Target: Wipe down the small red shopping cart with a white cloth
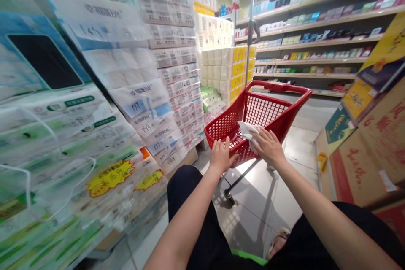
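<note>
The right hand's fingers are curled over a crumpled white cloth [248, 131], pressing it onto the near rim of the red shopping basket [268, 109] — the right hand [268, 145] lies palm down on the rim's right part, with the cloth poking out past the fingertips into the basket. The left hand [221, 155] is beside it, fingers closed loosely over the same near rim, holding nothing else. Both bare forearms reach forward from the bottom of the view, above dark trousers and a sandalled foot [278, 240].

The basket is a wheeled plastic trolley with mesh walls and a raised red handle at its far side; it stands on a pale tiled floor [297, 143] in a shop aisle. To the left rise stacks of wrapped tissue-paper packs [177, 76] with yellow price stickers; cardboard cartons [370, 152] stand to the right, and stocked shelves [316, 38] run along the far wall.
</note>
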The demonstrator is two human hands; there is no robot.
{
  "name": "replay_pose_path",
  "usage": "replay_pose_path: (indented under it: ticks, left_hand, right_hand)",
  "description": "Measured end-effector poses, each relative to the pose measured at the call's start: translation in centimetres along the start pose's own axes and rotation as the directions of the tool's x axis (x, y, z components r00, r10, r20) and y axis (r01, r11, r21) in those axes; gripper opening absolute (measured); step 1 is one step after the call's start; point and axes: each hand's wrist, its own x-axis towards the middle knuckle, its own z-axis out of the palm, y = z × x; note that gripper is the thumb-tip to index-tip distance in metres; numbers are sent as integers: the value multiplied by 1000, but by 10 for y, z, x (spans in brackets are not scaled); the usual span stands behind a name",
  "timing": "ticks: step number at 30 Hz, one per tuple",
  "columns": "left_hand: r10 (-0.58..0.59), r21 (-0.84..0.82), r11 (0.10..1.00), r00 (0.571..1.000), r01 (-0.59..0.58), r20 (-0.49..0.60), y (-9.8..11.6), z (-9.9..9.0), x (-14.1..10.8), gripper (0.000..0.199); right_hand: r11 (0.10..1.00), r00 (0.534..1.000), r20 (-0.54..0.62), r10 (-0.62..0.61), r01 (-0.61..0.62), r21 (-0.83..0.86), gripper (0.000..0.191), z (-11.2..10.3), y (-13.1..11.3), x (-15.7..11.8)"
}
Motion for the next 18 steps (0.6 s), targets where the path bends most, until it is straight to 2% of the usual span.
replay_pose_path:
  ticks: [3,8,10,12,14,18]
  left_hand:
    - [-15,27,1000,1000,15,-4,3,1,0,71]
    - [-19,8,1000,1000,19,11,5,-1,0,64]
    - [-8,-11,1000,1000,8,16,3,-2,0,62]
    - [12,-42,999,1000,-12,1,0,-3,-1,56]
    - [33,-78,996,999,-35,-20,-3,-3,-3,48]
    - [45,-132,990,998,-51,-47,-4,-1,-6,36]
  right_hand:
    - [1000,1000,-22,-12,12,26,52,1,-14,-9]
    - [977,981,-12,-192,192,91,53,-2,-65,-32]
    - [968,972,-13,-234,235,93,52,-3,-72,-36]
    - [960,963,-3,-271,270,74,52,-4,-66,-34]
    - [959,960,14,-281,280,39,51,-5,-46,-25]
    - [993,994,1,-109,109,-52,45,-8,10,0]
